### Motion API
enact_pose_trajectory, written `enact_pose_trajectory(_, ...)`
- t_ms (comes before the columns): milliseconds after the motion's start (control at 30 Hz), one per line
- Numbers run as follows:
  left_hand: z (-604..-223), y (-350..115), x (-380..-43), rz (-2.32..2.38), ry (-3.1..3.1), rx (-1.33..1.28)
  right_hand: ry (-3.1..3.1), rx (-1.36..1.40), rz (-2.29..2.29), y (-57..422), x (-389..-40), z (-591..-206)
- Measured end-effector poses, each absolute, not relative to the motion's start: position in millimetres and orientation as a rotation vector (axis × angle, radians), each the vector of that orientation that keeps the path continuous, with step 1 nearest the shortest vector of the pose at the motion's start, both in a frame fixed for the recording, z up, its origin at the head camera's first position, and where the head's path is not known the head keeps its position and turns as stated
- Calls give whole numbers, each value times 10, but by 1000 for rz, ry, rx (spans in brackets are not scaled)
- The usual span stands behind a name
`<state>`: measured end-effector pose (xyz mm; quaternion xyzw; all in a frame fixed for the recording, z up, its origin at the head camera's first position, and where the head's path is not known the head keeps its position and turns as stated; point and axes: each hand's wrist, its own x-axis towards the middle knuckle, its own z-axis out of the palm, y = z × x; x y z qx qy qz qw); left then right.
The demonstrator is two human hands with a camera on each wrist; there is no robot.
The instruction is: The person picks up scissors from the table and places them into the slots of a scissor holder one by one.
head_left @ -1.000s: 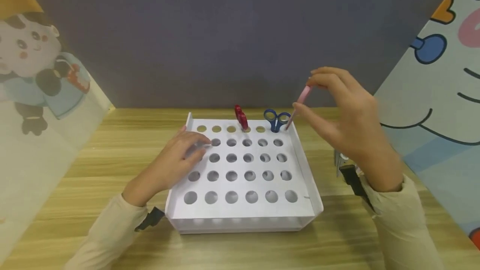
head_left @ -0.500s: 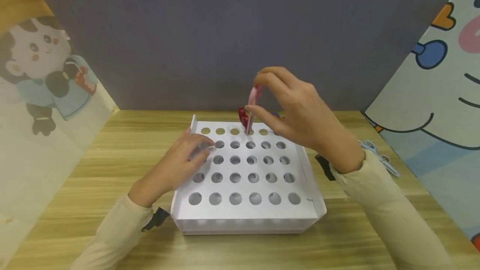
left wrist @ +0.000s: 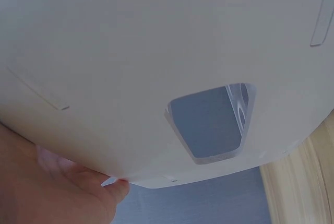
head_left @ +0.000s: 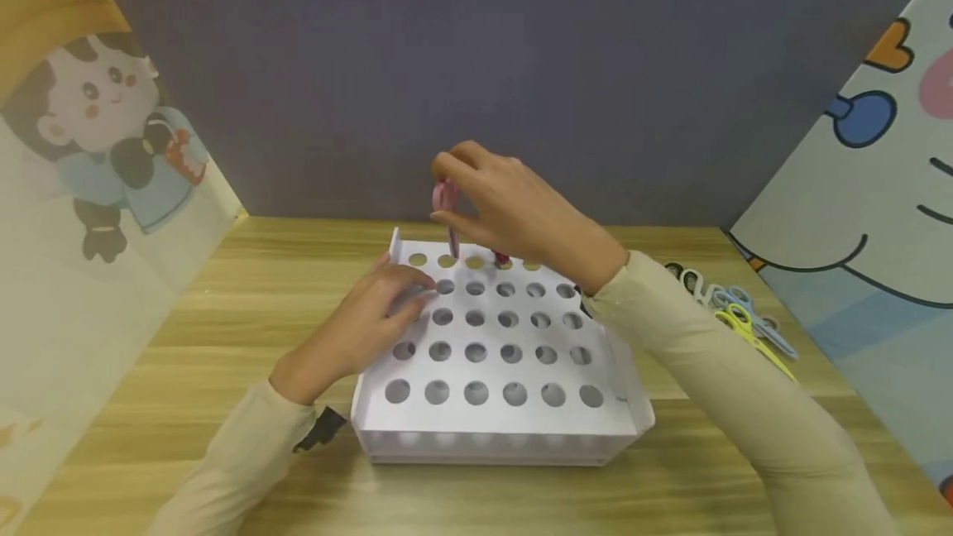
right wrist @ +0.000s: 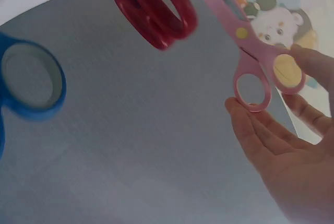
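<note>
My right hand [head_left: 514, 201] pinches the handle loops of pink scissors [head_left: 444, 197], blades pointing down. Their tip is at a back-row hole, second from the left, of a white rack [head_left: 495, 420]; I cannot tell whether it has entered. Red scissors [head_left: 501, 257] stand in the back row, mostly covered by the right hand; their loops show in the right wrist view. Blue scissors [right wrist: 34, 112] are visible only there. My left hand [head_left: 365, 321] holds the rack's left side, some fingers over the top board and others outside the wall.
On the table right of the rack lie yellow scissors [head_left: 752, 339], light blue scissors [head_left: 763, 325], white scissors [head_left: 696, 286] and a black handle [head_left: 673, 269], partly behind the right sleeve. A grey panel [head_left: 476, 81] stands behind the rack, with printed panels on both sides.
The right hand has carried the pink scissors leftward along the back row, from beside the blue scissors, past the red ones. The left hand has stayed on the rack.
</note>
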<state>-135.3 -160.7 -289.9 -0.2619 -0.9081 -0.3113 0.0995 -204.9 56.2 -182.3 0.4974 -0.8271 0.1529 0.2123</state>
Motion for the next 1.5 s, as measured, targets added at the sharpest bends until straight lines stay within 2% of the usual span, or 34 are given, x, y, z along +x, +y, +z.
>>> enact_pose_trajectory(267, -2921, -1552, -1361, -927, -2678, -794, -2488, 1325, 274, 396, -2224, -1948)
enact_pose_trajectory(867, -2957, -1546, -1365, -917, -2689, -781, -2766, 1272, -90, 280, -2227, -2275)
enact_pose_trajectory(1500, -2970, -1568, -1329, -927, -2680, -750, -2661, 1278, 164, 687, -1978, -2017)
